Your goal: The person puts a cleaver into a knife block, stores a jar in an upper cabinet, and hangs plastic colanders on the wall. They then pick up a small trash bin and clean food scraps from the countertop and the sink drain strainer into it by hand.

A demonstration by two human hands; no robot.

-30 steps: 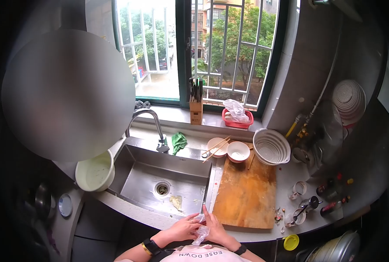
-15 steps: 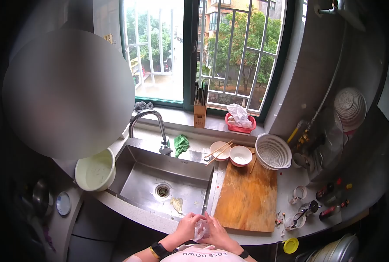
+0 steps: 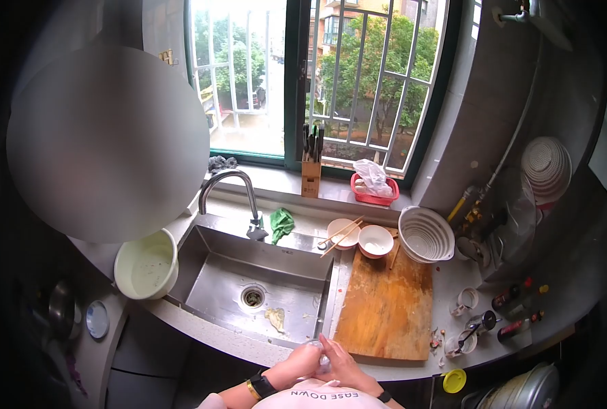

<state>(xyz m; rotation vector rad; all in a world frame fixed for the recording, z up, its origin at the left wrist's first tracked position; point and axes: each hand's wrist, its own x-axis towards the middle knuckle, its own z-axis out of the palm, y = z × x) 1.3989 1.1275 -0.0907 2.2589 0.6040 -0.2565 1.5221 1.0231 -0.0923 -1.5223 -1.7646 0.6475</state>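
Together, the hands (image 3: pixel 321 360) partly close around clear plastic (image 3: pixel 324 363).

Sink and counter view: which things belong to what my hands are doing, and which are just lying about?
In use, as far as I can tell:
- clear plastic, between your left hand and right hand

Apparently just lying about:
- wooden board
- colander
- white bowl beside it
- knife block
- crumpled green item
- yellow lid
- pale scrap in the sink

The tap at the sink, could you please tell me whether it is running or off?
Off, it appears: no stream shows falling from the tap into the sink.
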